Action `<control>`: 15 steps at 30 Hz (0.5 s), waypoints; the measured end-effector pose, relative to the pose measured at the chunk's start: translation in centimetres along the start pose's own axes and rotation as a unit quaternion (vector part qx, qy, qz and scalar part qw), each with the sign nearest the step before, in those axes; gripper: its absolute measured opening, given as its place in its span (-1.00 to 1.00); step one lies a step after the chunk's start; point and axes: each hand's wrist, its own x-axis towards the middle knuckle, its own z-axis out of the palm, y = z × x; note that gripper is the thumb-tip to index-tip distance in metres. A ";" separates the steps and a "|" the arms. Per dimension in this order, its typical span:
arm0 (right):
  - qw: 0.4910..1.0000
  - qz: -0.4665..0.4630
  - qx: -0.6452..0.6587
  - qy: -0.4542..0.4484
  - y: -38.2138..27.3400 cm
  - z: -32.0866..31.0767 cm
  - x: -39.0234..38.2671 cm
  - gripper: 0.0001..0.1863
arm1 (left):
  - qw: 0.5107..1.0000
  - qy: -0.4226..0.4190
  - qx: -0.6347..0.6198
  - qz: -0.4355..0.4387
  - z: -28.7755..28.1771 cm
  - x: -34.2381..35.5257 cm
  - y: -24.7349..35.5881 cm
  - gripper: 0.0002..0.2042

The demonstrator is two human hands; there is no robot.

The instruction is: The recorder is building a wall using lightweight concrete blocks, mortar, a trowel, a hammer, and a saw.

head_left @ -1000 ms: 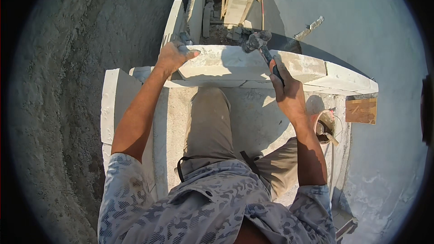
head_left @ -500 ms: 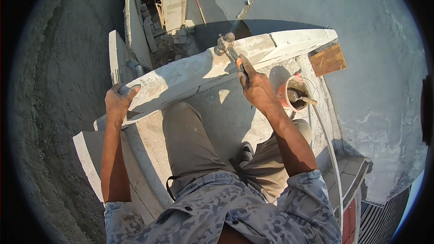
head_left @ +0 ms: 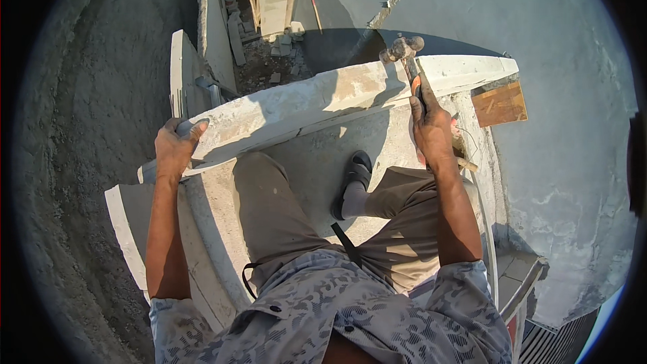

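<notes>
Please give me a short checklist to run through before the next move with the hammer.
1. Hammer held: ok; the right hand grips the hammer by its handle.
2. Left hand away from the hammer head: ok; the left hand is at the left end of the long pale block, well apart from it.
3. Left hand's hold secure: cannot tell; its fingertips are hidden.
4. Hammer head clear of the blocks: cannot tell; this angle does not show any gap.
5. Footing: cannot tell overall; one dark shoe shows on the floor, the other is out of sight.
</notes>
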 end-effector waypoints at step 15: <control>0.997 0.010 -0.012 -0.079 3.4 -1.2 2.8 -0.51 | 1.000 -0.010 -0.020 -0.011 -0.2 -0.5 1.1 -0.37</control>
